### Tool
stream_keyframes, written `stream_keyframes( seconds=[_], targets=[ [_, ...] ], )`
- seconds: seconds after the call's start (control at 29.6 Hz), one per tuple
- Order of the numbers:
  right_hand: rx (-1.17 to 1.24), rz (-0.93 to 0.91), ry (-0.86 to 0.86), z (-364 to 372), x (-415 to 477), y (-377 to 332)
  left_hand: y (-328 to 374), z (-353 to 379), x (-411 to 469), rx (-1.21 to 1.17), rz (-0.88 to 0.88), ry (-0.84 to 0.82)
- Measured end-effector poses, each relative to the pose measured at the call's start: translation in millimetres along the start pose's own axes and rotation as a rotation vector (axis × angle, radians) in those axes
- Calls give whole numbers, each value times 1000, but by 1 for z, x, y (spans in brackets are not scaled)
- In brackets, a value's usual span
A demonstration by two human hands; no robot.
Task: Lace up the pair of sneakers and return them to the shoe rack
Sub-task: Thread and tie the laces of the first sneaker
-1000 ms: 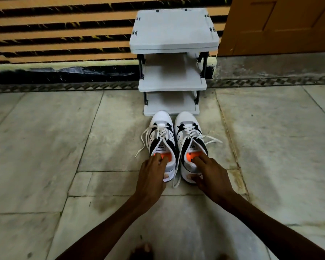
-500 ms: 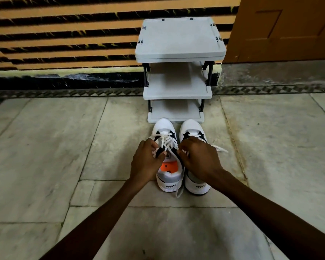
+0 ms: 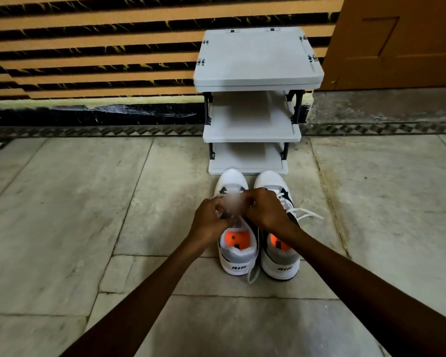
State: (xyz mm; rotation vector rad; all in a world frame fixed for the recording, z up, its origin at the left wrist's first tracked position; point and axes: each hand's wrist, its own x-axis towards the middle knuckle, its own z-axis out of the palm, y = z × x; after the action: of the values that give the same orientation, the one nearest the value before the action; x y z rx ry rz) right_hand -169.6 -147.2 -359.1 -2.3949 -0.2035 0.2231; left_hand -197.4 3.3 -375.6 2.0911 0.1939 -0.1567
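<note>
Two white sneakers are sitting side by side on the stone floor (image 3: 62,215), toes pointing at the foot of a grey three-tier shoe rack (image 3: 258,81) and nearly touching its lowest shelf. The left sneaker (image 3: 238,256) and the right sneaker (image 3: 281,264) are each showing black side panels, a grey heel collar, an orange insole and "AIR" lettering on the heel. Both hands are working over the left sneaker's tongue: the left hand (image 3: 211,220) is pinching its white lace (image 3: 233,204) in a narrow grip, and the right hand (image 3: 265,210) is curling over the same lace from the other side, fingers closed on it, though motion blur is hiding the exact hold. The right sneaker's loose lace (image 3: 307,215) is trailing out over the floor to the right. Another lace end (image 3: 252,273) is lying between the two heels.
</note>
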Motion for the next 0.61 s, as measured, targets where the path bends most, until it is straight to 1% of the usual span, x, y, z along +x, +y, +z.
stream_keyframes(
  seconds=[0.1, 0.17, 0.24, 0.3, 0.37, 0.51, 0.61],
  targets=[
    [112, 42, 37, -7, 4, -3, 3, -4, 4, -124, -78, -103],
    [144, 85, 34, -15, 4, -7, 11, -9, 4, -205, -83, -179],
    [174, 112, 11, -22, 3, -12, 22, -17, 3, -267, -57, -211],
    [193, 96, -23, -25, 4, -13, 37, -24, 2, -287, -23, -183],
    [177, 93, -71, -25, 2, -14, 49, -31, 4, -256, 21, -137],
    [315, 39, -127, -23, -6, -19, 66, -44, 5, -171, 124, -75],
    [380, 21, -117, -19, -8, -19, 69, -50, 4, -120, 202, -58]
  ],
)
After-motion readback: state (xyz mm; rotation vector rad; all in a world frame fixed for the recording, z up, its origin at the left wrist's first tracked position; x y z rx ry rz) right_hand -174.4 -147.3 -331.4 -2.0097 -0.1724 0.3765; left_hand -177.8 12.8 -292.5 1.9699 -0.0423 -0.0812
